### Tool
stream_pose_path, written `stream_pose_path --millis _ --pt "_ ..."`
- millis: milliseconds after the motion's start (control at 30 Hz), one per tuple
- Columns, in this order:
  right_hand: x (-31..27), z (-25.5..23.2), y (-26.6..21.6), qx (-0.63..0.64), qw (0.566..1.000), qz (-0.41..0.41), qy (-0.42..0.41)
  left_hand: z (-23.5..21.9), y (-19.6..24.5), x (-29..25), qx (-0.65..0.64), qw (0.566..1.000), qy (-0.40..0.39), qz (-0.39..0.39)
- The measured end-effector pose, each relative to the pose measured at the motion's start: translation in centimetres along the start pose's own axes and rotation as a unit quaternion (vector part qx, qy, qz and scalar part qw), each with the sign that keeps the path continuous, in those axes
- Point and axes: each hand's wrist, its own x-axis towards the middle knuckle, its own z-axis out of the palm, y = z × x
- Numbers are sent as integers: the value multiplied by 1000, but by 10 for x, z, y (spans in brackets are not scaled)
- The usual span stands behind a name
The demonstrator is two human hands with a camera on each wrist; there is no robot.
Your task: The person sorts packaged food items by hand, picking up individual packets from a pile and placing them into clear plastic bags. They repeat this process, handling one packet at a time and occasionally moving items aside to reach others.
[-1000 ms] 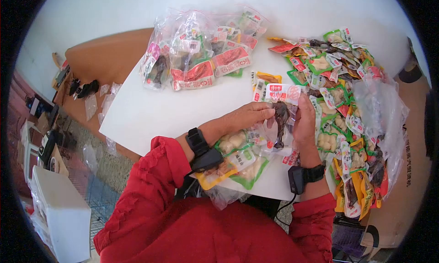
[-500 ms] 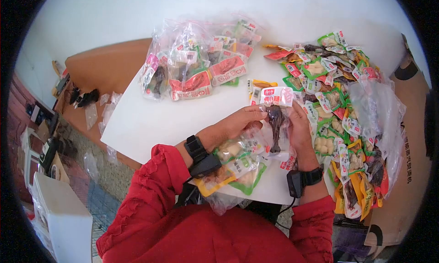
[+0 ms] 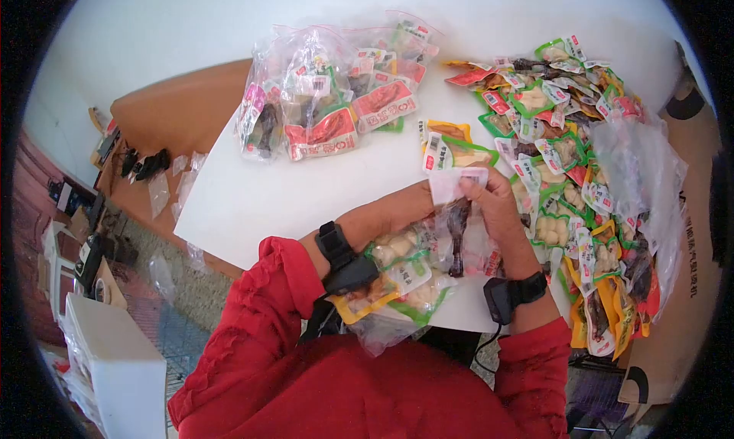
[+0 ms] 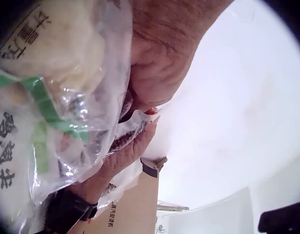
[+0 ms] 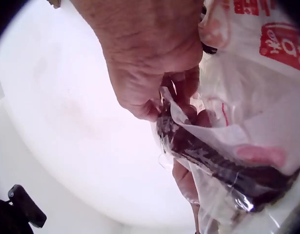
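Note:
Between my hands is a clear packet point(image 3: 457, 236) with a dark, bony drumstick in it, its labelled top turned so a pale side shows. My right hand point(image 3: 492, 197) pinches that top with the thumb in front. From the left, my left hand point(image 3: 409, 202) reaches behind the packet and grips it, its fingers mostly hidden in the head view. Beside the left hand in the left wrist view hangs clear plastic point(image 4: 118, 53) over a green-edged packet point(image 4: 40, 97). Under my left forearm lie more food packets point(image 3: 397, 244), with green and yellow edges.
A heap of food packets point(image 3: 554, 164) covers the table's right side, with loose clear plastic point(image 3: 638, 171) over its edge. Filled clear bags point(image 3: 321, 95) stand at the back left. Two packets point(image 3: 451, 152) lie just beyond my hands. A cardboard box point(image 3: 688, 286) borders the right.
The drumstick packet's top has turned over, from red print facing up to a pale side. My left hand has slid behind the packet; my right thumb has come over its top.

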Motion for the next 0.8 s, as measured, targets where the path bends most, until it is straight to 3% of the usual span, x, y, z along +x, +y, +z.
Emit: stream_pose_path --millis 33,100,167,233,300,367,433,500,600,700,800 --pt "1 -1 0 11 999 -17 35 1 4 -2 2 999 21 -43" --pt "2 -2 -5 22 997 -33 72 -7 -5 4 -27 998 -2 -56" --pt "1 -1 -13 82 983 23 162 -13 -13 10 -56 996 -26 -71" --pt "6 -13 -1 49 979 35 195 -13 -7 6 -42 997 -31 -55" --pt "8 -24 2 25 978 2 209 -22 -8 8 19 997 -74 -26" --pt "11 -32 3 58 975 21 213 -14 14 -2 183 979 -79 39" --pt "18 -36 5 30 947 -88 308 -13 29 -10 268 961 -54 32" --pt "9 -48 2 0 948 -38 317 -16 36 -15 396 897 -51 189" --pt "23 -59 9 30 914 -146 378 -23 46 -15 449 863 -50 225" --pt "16 -60 6 58 924 -124 358 -16 55 -20 468 846 -26 254" --pt "15 -51 -5 38 932 -110 344 -14 61 -18 411 868 7 278"
